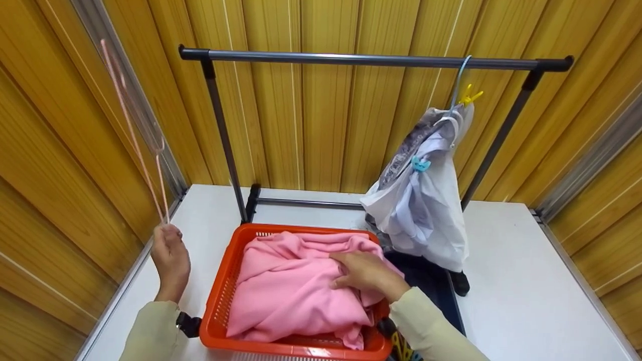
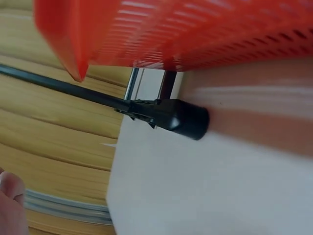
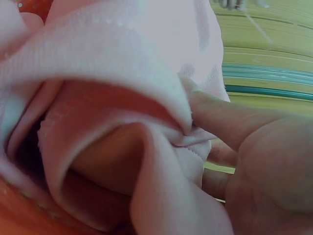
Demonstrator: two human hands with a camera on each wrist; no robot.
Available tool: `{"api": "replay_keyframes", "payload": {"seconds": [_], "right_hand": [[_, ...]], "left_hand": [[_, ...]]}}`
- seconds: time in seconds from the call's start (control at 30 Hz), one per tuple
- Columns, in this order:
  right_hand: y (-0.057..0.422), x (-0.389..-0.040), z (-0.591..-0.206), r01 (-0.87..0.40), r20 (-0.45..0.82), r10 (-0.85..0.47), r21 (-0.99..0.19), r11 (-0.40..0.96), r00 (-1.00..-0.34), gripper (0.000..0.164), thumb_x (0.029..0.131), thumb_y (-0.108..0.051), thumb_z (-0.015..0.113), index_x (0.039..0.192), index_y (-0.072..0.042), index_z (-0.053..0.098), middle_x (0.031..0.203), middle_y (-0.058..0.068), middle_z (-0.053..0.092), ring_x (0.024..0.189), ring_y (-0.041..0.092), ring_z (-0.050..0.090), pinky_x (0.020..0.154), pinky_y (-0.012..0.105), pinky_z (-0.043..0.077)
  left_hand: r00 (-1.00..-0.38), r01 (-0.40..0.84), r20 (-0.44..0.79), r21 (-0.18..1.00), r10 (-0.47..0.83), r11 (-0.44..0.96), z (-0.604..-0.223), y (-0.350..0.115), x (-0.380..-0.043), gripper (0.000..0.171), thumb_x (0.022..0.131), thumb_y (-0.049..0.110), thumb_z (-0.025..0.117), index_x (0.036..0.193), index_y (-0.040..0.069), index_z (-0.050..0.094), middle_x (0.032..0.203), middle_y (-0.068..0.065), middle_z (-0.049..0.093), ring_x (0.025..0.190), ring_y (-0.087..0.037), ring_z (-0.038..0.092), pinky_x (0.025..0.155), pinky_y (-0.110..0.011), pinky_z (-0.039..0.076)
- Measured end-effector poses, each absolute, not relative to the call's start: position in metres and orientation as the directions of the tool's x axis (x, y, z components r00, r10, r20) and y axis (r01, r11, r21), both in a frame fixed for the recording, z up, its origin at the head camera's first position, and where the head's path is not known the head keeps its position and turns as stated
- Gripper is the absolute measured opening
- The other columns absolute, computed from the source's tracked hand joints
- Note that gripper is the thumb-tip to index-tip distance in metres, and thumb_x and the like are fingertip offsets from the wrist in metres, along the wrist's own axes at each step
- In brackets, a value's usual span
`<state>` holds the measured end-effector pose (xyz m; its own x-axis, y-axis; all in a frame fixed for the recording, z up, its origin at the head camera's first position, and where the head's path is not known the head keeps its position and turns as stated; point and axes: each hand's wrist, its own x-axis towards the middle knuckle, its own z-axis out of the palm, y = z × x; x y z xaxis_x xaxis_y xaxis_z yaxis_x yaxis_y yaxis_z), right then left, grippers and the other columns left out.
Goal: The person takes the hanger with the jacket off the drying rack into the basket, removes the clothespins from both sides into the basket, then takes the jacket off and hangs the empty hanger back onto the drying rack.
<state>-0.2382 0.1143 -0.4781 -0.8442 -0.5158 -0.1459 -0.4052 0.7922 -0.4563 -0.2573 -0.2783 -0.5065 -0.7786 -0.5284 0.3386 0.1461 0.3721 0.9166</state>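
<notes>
The left hand (image 1: 171, 261), raised near the left edge of the surface (image 1: 521, 281), grips a pink hanger (image 1: 134, 139); the pink cloth (image 1: 296, 286) lies bunched in the red basket (image 1: 301, 348), right of that hand and under the right hand (image 1: 369, 271), which pinches a fold toward the basket's right edge.

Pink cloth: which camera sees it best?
The head view, because it shows most of the pink cloth, bunched in the red basket. The right wrist view shows only close-up folds beside the right hand; the left wrist view shows none.
</notes>
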Motion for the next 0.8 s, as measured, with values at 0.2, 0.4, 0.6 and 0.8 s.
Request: {"api": "replay_keyframes", "payload": {"seconds": [0.2,0.4,0.6,0.8], "right_hand": [[0.114,-0.237,-0.478,-0.41,-0.133,-0.512,-0.444,0.796,-0.849,0.05,0.081,-0.039,0.075,0.125,-0.02,0.06,0.077,-0.004,0.051,0.077,0.017,0.051,0.069,0.033,0.039],[0.115,-0.236,-0.477,-0.399,-0.137,-0.501,-0.445,0.802,-0.855,0.054,0.081,-0.04,0.075,0.128,-0.02,0.059,0.088,-0.001,0.059,0.083,0.018,0.054,0.074,0.036,0.041],[0.115,-0.237,-0.478,-0.403,-0.136,-0.506,-0.447,0.799,-0.852,0.052,0.081,-0.041,0.075,0.126,-0.02,0.059,0.082,-0.003,0.055,0.082,0.018,0.054,0.073,0.035,0.041],[0.115,-0.238,-0.478,-0.414,-0.132,-0.513,-0.441,0.797,-0.848,0.046,0.082,-0.041,0.074,0.121,-0.021,0.061,0.077,-0.004,0.051,0.079,0.017,0.052,0.071,0.033,0.04]], "left_hand": [[-0.586,0.458,0.696,0.707,-0.415,0.54,-0.5,-0.274,-0.257,0.059,0.102,0.05,0.032,0.096,-0.006,0.048,0.078,0.011,0.041,0.069,-0.004,0.036,0.063,-0.019,0.028],[-0.473,0.545,0.829,0.541,-0.298,0.641,-0.486,-0.274,-0.256,0.07,0.094,0.063,0.041,0.097,-0.006,0.052,0.074,-0.001,0.046,0.069,0.001,0.036,0.062,-0.013,0.029],[-0.424,0.54,0.894,0.378,-0.145,0.752,-0.462,-0.27,-0.254,0.069,0.089,0.066,0.049,0.101,-0.001,0.059,0.077,-0.012,0.05,0.066,-0.013,0.04,0.065,-0.009,0.034],[-0.371,0.488,0.929,0.181,0.015,0.854,-0.436,-0.267,-0.251,0.059,0.089,0.059,0.056,0.106,0.003,0.063,0.077,-0.011,0.055,0.055,-0.01,0.039,0.049,-0.031,0.047]]}}
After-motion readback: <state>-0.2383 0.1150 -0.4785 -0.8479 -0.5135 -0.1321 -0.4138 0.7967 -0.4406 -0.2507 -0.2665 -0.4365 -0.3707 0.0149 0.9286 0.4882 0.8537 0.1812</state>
